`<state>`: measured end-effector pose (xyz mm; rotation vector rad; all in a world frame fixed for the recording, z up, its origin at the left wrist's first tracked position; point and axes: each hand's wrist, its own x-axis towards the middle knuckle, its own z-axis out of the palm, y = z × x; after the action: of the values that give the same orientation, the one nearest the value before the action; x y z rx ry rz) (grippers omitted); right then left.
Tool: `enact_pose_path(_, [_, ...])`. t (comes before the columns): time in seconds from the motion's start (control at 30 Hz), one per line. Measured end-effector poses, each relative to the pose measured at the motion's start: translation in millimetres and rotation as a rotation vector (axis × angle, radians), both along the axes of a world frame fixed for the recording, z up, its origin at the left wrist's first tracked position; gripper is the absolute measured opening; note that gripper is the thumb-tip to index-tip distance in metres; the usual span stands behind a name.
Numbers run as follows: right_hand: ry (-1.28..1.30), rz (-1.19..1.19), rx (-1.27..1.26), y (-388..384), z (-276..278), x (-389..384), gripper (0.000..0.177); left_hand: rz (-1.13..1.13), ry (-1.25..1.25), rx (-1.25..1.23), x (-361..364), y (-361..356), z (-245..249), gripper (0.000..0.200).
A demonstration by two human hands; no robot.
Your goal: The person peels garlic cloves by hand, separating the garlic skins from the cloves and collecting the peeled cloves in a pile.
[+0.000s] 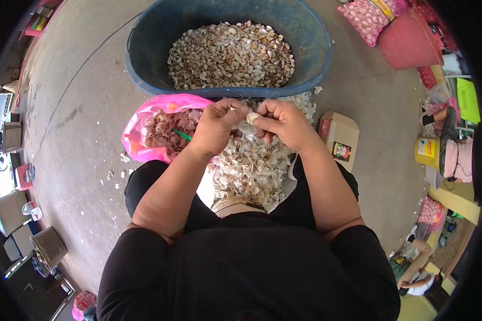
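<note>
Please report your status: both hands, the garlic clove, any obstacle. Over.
Right hand pinching garlic clove. Left hand fingers close beside it. Loose peels heaped below; no obstacle seen between hands.

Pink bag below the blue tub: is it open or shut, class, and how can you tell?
Open: the pink bag gapes, showing papery skins inside.

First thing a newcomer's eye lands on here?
Probably the big blue tub at the top centre, with a broad bed of pale cloves in its bottom. Next, the bright pink bag below its left side, holding reddish-brown skins. Between tub and lap, the two hands, left and right, meet at a small pale piece above a heap of papery peelings.
</note>
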<state>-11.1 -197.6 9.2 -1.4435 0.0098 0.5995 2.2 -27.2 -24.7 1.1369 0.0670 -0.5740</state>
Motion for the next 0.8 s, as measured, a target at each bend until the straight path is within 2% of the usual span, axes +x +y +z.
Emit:
enact_pose_path(0.1, [0.078, -0.108, 0.228, 1.7, -0.2, -1.3, 0.006, 0.072, 0.199, -0.284, 1.1, 4.7, 4.1, 0.012])
enact_pose_path(0.17, [0.129, -0.199, 0.329, 1.0, -1.3, -1.1, 0.006, -0.004, 0.175, -0.200, 3.7, 6.8, 2.1, 0.013])
enact_pose_path(0.27, [0.102, -0.110, 0.193, -14.4, -13.4, 7.3, 0.006, 0.000, 0.214, -0.067, 3.5, 3.3, 7.4, 0.014])
enact_pose_path(0.3, [0.069, 0.043, -0.118, -20.7, -8.6, 12.6, 0.011, 0.020, 0.240, -0.021, 3.1, 0.9, 9.4, 0.015])
enact_pose_path(0.4, [-0.039, -0.528, 0.199, -11.6, -5.1, 19.2, 0.019, 0.057, 0.217, -0.154, 2.2, -1.7, 8.0, 0.018])
enact_pose_path(0.43, [-0.104, -0.678, 0.185, -8.2, -14.1, 22.8, 0.026, 0.084, 0.118, -0.059, 1.2, -2.5, 6.6, 0.018])
enact_pose_path(0.53, [-0.302, -0.278, -0.440, -0.5, -18.9, 14.0, 0.035, 0.164, -0.152, 0.240, -0.6, -6.1, 3.8, 0.019])
enact_pose_path(0.6, [-0.465, -0.212, -0.440, 23.6, -21.6, -1.2, 0.034, 0.223, -0.279, 0.459, -5.4, -10.8, 2.9, 0.017])
enact_pose_path(0.63, [-0.498, -0.222, -0.486, 32.7, -21.7, -8.0, 0.032, 0.276, -0.337, 0.385, -7.2, -16.5, -3.5, 0.016])
enact_pose_path(0.73, [-0.619, -0.300, -0.632, 35.4, -29.4, -10.6, 0.025, 0.202, -0.324, 0.441, -13.6, -20.1, 3.0, 0.020])
enact_pose_path(0.77, [-0.666, -0.332, -0.682, 35.3, -31.9, -9.6, 0.023, 0.217, -0.322, 0.345, -15.1, -23.1, -6.8, 0.024])
enact_pose_path(0.8, [-0.722, -0.330, -0.738, 36.5, -32.7, -10.5, 0.022, 0.236, -0.346, 0.397, -17.1, -25.3, -9.5, 0.023])
